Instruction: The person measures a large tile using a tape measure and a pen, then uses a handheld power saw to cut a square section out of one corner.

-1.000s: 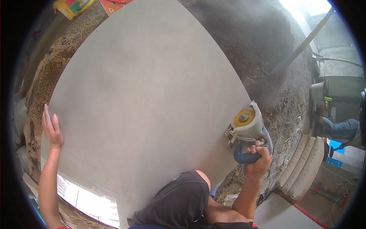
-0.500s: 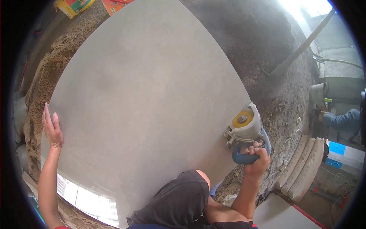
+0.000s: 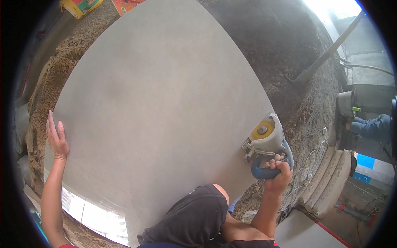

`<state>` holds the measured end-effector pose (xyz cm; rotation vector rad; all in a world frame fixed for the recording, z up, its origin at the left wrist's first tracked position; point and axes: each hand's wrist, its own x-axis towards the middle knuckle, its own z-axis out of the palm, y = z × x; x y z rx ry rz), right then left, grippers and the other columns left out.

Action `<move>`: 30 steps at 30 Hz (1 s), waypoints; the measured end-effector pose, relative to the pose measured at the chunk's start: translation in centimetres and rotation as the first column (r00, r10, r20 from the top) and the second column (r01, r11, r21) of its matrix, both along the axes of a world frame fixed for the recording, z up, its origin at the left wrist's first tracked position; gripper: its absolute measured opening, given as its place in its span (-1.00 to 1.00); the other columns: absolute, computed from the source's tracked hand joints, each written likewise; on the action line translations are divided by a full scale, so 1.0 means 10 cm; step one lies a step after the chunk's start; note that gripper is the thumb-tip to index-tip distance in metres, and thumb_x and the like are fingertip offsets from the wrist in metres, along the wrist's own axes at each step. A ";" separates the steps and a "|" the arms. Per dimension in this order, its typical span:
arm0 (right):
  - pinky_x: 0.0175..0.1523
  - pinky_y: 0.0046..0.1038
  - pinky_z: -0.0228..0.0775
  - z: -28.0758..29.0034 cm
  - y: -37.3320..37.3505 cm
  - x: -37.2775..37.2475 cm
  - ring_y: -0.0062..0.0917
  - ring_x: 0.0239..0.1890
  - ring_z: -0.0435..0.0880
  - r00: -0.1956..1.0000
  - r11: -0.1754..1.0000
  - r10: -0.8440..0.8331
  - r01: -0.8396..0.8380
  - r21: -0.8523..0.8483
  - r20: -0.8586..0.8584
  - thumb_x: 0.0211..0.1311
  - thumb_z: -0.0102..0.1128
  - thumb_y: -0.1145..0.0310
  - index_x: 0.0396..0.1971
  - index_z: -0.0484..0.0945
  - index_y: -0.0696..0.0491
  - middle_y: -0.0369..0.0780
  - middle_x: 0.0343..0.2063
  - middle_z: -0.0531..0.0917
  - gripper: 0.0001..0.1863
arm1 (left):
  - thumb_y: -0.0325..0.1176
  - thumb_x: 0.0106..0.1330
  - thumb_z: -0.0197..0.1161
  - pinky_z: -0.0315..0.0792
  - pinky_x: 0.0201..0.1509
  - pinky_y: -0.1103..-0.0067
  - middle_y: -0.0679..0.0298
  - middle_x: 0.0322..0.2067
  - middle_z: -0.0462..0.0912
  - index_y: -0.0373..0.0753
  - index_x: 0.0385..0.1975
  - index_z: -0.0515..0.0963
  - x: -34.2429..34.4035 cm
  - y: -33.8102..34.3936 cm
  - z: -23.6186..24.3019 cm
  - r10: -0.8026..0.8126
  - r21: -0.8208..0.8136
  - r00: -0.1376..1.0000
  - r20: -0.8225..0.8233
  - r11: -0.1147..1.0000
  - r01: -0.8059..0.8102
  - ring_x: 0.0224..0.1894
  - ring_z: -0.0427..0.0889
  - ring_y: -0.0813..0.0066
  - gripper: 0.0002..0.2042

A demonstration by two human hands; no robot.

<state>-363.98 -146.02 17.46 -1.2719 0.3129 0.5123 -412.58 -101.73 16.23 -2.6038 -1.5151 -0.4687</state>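
A large pale grey tile point(image 3: 157, 95) with a glossy surface stretches across the middle of the view. My left hand point(image 3: 57, 138) rests flat against its left edge, fingers stretched out and thumb apart. At the tile's right edge, my right hand point(image 3: 279, 170) is wrapped around the blue handle of a handheld tile cutter point(image 3: 271, 136). Its yellow disc hub and dusty metal guard face up toward me, and the base sits against the tile's edge. The cutting rim of the disc is hidden by the guard. My bent knee is over the tile's near edge.
Sandy mortar point(image 3: 62, 70) surrounds the tile. A shovel point(image 3: 314, 64) leans in at the upper right, in dusty air. Filled sacks point(image 3: 326, 182), loose cables and another person's sleeve point(image 3: 372, 129) are at the right. A yellow bucket point(image 3: 78, 7) stands at the far left.
The cutter has shifted very slightly toward me along the tile's right edge. Dust at the upper right looks thinner. The other person's arm at the right has moved a little; my left hand stays put.
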 end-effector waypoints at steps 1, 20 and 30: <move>-0.35 -0.44 0.37 0.00 0.00 0.00 -0.58 -0.54 0.38 1.000 1.000 0.000 0.000 0.000 0.000 -0.09 -0.05 0.60 -0.43 0.32 0.09 -0.28 -0.49 0.38 -0.84 | -0.13 0.46 -0.18 0.02 0.42 0.33 -0.03 0.31 0.21 -0.34 0.35 0.11 0.00 0.00 0.00 -0.001 0.001 1.000 -0.003 1.000 0.001 0.36 0.17 0.07 -0.45; -0.38 -0.49 0.33 -0.31 -0.19 0.49 -0.58 -0.55 0.36 0.978 0.993 -0.037 0.014 0.115 0.205 -0.07 -0.05 0.59 -0.46 0.35 0.12 -0.28 -0.49 0.40 -0.88 | -0.14 0.44 -0.15 0.01 0.42 0.32 -0.07 0.31 0.20 -0.33 0.35 0.11 -0.48 -0.50 -0.37 0.065 -0.008 0.997 0.038 0.998 -0.064 0.36 0.16 0.04 -0.44; -0.35 -0.47 0.36 0.59 -1.34 1.02 -0.59 -0.51 0.41 0.980 0.992 -0.020 -0.005 0.125 0.196 -0.06 -0.02 0.54 -0.34 0.39 0.10 -0.26 -0.38 0.49 -0.80 | -0.13 0.42 -0.10 0.04 0.40 0.27 -0.02 0.28 0.25 -0.26 0.35 0.13 -0.34 -0.53 -0.28 0.132 0.025 0.991 -0.012 0.991 -0.132 0.31 0.20 0.01 -0.44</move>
